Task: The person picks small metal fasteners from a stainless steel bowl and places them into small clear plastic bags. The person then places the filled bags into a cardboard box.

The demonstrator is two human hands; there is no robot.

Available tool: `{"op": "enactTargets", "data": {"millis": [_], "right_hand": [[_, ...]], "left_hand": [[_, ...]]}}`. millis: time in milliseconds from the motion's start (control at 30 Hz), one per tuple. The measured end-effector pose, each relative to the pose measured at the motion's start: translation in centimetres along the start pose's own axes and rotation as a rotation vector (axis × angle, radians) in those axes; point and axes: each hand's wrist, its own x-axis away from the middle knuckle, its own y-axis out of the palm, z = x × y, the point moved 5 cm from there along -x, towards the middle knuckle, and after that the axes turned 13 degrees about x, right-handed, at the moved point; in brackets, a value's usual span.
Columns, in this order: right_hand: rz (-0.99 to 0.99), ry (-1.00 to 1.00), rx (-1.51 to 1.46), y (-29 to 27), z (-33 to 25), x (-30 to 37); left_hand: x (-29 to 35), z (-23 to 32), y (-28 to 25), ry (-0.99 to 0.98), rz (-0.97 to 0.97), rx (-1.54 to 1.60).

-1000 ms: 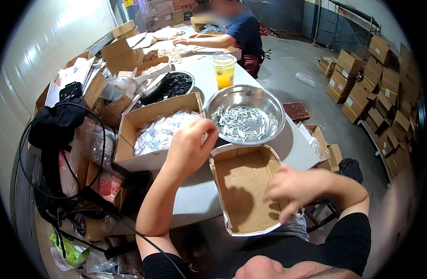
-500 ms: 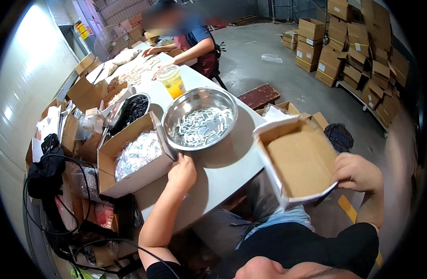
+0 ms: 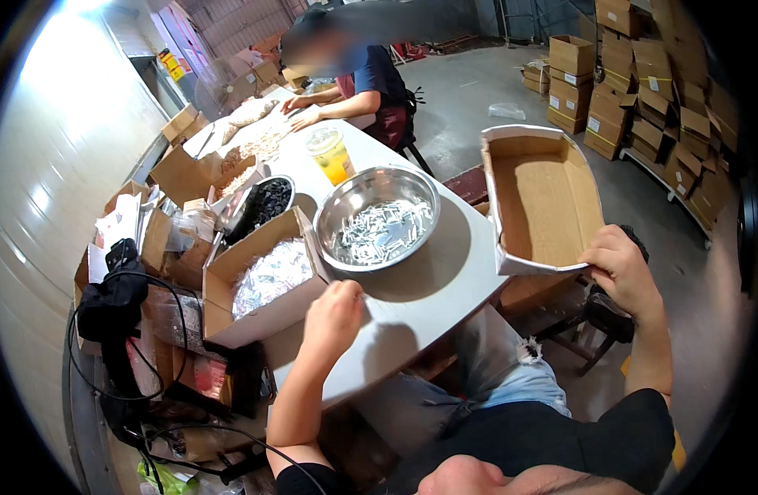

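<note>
My right hand (image 3: 618, 264) grips the near edge of a shallow cardboard box (image 3: 544, 206), white outside and brown inside. It is tilted up with its bare inside toward me, off the table's right edge. My left hand (image 3: 336, 318) is closed above the table; whatever its fingers hold, if anything, is hidden. Beside that hand, to its left, an open carton (image 3: 268, 318) contains a heap of small clear packets (image 3: 272, 276). Beyond the left hand stands a steel bowl (image 3: 334, 252) with many small silvery rod-like pieces (image 3: 383, 231) in it.
A plastic cup (image 3: 329, 153) of yellow drink stands behind the bowl. Black pieces (image 3: 268, 202) fill a basin at the left. Across the table (image 3: 453, 280), a co-worker's hands (image 3: 305, 115) are over small tan pieces. Cartons (image 3: 573, 82) are stacked at right; a black cable (image 3: 160, 346) hangs left.
My right hand has lifted and tipped the shallow box farther from me. My left hand has moved slightly off the packet carton's corner. The whole view has shifted a little.
</note>
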Motion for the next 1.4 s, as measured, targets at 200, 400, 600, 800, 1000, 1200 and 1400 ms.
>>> {"op": "enactTargets", "data": {"millis": [200, 400, 600, 800, 1000, 1200, 1400], "right_hand": [[-0.009, -0.014, -0.019, 1.1, 0.1, -0.9], [0.012, 0.047, -0.016, 3.2, 1.7, -0.3], [0.01, 0.096, 0.01, 4.3, 4.0, 1.2], [-0.005, 0.123, -0.003, 6.2, 4.9, 2.2], [-0.044, 0.174, -0.023, 6.4, 5.6, 3.4], [-0.02, 0.173, -0.021, 6.6, 5.7, 3.5], [0.025, 0.168, 0.004, 5.8, 6.0, 3.8]], "left_hand": [[-1.3, 0.8, -7.0, -0.103, 0.485, -0.066], [-0.8, -0.3, 5.7, 0.226, -0.111, -0.342], [-2.2, -4.0, 8.7, 0.072, -0.371, -0.467], [-2.2, -3.3, 6.9, 0.11, -0.072, -0.483], [-0.9, 0.5, 6.0, 0.255, -0.104, -0.382], [-5.2, 4.8, -0.8, 0.357, 0.354, -0.088], [-6.8, 3.5, 2.7, 0.297, 0.058, -0.077]]}}
